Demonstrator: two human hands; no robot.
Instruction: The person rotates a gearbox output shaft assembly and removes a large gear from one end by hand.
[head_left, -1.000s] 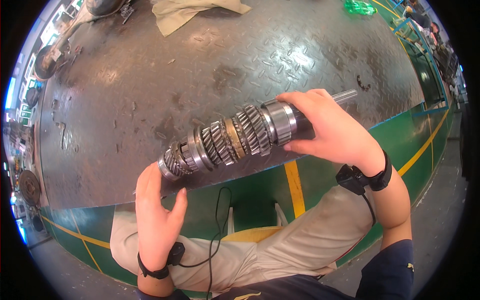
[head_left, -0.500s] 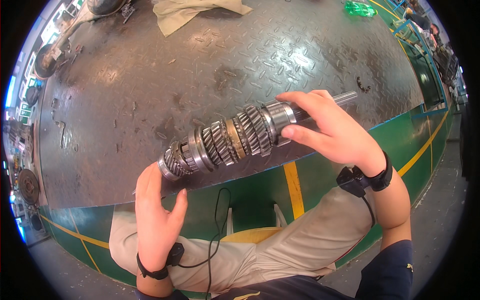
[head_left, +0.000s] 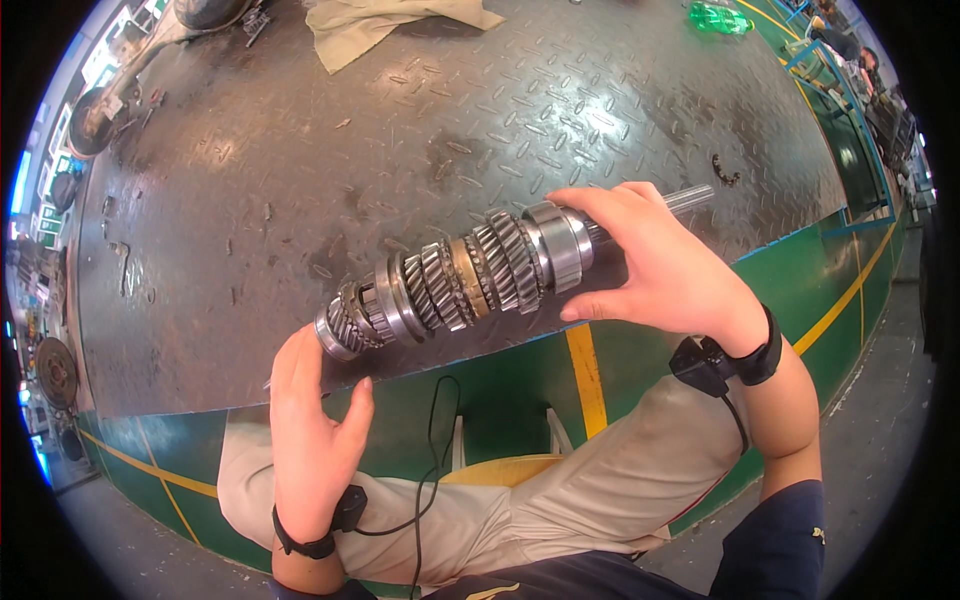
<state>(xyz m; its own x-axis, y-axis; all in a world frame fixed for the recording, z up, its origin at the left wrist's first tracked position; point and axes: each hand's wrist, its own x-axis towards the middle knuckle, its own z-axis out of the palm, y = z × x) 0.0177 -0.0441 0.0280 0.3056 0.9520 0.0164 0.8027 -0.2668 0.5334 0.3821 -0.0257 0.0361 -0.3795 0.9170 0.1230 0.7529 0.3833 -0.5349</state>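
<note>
A steel gear shaft (head_left: 430, 285) lies slantwise near the table's front edge, carrying several helical gears, a brass-coloured ring (head_left: 466, 277) and smooth collars. My left hand (head_left: 315, 410) lies at its left end, fingers stretched over the thin shaft end against the last gear and thumb held apart. Around the right end curves my right hand (head_left: 665, 265). Its index finger touches the far side of the wide steel collar (head_left: 562, 248), while the thumb sits low by the collar's near side. The splined shaft tip (head_left: 690, 198) sticks out beyond that hand; its other fingers are partly hidden.
The dark tread-plate tabletop (head_left: 300, 150) bears a tan cloth (head_left: 390, 22), a green plastic bottle (head_left: 720, 18) and a small dark curved part (head_left: 725, 170). Large metal parts (head_left: 95, 120) lie at the far left. A black cable (head_left: 435, 440) hangs over my lap.
My right thumb has dropped from the collar's front to below its near side, uncovering more of the collar. My left hand and the shaft have barely moved.
</note>
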